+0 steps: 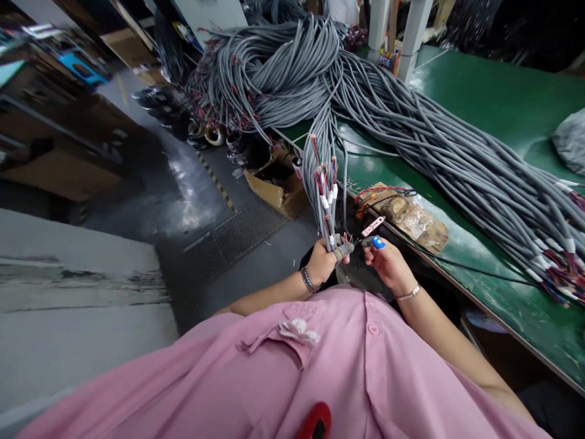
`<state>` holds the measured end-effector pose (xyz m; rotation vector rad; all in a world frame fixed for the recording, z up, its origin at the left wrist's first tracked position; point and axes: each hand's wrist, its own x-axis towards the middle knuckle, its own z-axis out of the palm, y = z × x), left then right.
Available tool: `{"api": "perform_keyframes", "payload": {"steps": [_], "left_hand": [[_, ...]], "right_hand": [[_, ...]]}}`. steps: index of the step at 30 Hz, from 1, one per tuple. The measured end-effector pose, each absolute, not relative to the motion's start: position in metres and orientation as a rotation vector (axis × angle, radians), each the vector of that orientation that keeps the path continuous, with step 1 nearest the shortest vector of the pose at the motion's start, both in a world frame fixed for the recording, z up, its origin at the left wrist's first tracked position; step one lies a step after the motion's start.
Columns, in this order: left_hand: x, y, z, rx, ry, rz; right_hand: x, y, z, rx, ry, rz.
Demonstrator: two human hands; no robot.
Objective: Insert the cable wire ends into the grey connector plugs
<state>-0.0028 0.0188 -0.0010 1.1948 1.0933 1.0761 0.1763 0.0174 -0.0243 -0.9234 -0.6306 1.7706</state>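
Note:
My left hand [323, 263] is closed around the end of a grey cable, its fingertips covered with grey and yellow wraps. Thin coloured wires [348, 239] fan out of that cable end. More grey cables [315, 183] hang down to this hand from the table, with white sleeves [331, 198] and bared red, blue and green wires at their ends. My right hand [386, 263], with a blue cover on its thumb, pinches at a thin wire between the hands. Just above it is a flat pink strip with markings [373, 227]; whether the hand touches it I cannot tell.
A large heap of coiled grey cables [283, 73] lies on the green table [475, 91], and a long bundle [434, 140] runs right. A plastic-wrapped block [411, 219] lies at the table edge. Below stands an open cardboard box [278, 186]; a grey-white surface [82, 305] is at left.

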Motion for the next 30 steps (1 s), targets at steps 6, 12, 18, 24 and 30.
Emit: {"api": "perform_keyframes", "payload": {"steps": [6,12,18,24,30], "left_hand": [[-0.002,0.017,0.002,1.270,1.122,1.012],[0.000,0.017,0.006,1.289,1.152,0.980],[-0.002,0.019,0.003,1.241,1.111,0.972],[-0.005,0.026,0.001,0.993,0.913,0.967],[-0.022,0.029,0.006,0.937,0.843,1.038]], "right_hand": [[0.167,0.011,-0.009,-1.066,-0.934,1.629],[0.166,0.014,-0.010,-1.161,-0.974,1.446],[0.180,0.017,-0.020,-1.178,-0.652,1.442],[0.182,0.009,-0.022,-1.193,-0.657,1.539],[0.192,-0.002,-0.023,-1.222,-0.684,1.485]]}}
